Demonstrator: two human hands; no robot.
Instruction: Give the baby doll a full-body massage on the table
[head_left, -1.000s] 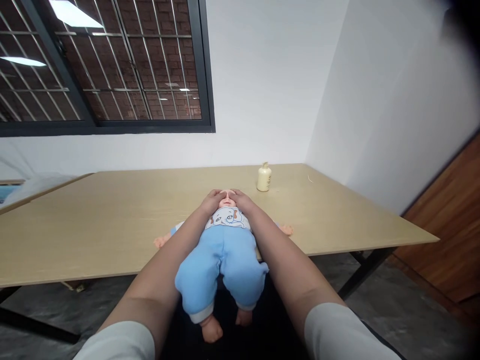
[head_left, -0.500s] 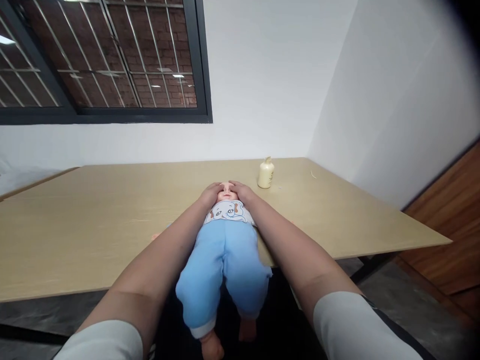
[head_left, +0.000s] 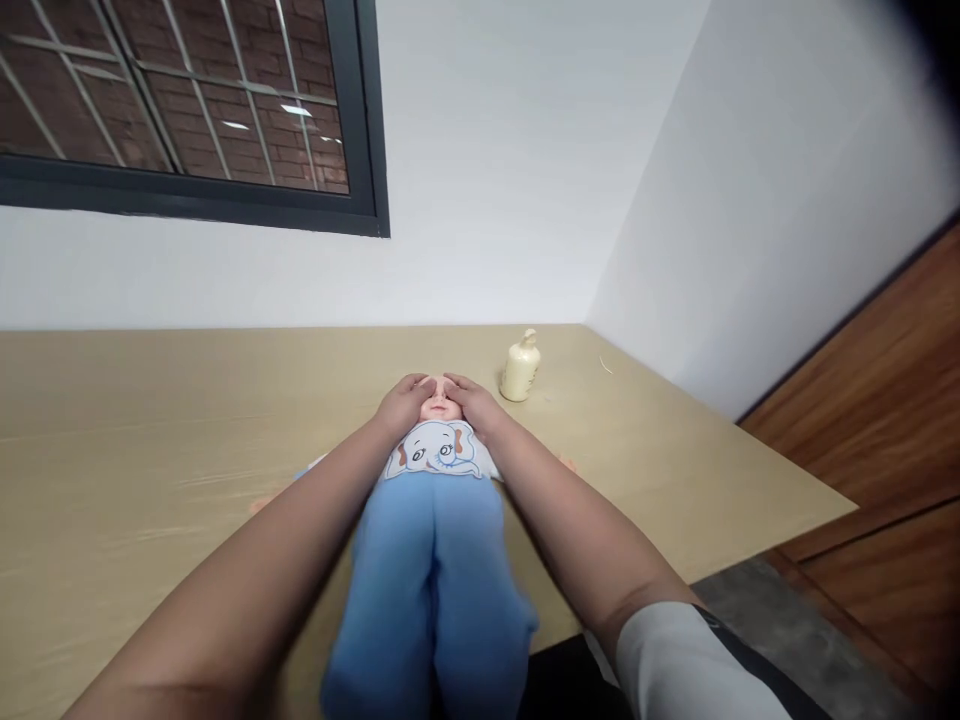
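Note:
A baby doll point(head_left: 433, 560) lies on its back on the table, feet end toward me. It wears blue trousers and a white top with an elephant face. My left hand point(head_left: 405, 402) cups the left side of its head, and my right hand point(head_left: 472, 403) cups the right side. Both thumbs rest over the eye area, while the other fingers curl around the head and are partly hidden. Between my hands the doll's nose and mouth show. My forearms cover most of its arms, and its feet are out of view.
A cream pump bottle point(head_left: 520, 367) stands on the wooden table point(head_left: 675, 460), behind and right of the doll's head. Farther right lies a thin pale strip point(head_left: 606, 365). White walls, a barred window point(head_left: 187, 100) and brown wood panelling point(head_left: 862, 400) surround the table.
My view has shifted closer and tilted. The doll's legs now lie farther up over the table, and its feet have left the picture. Both hands stay on its head, thumbs slightly moved.

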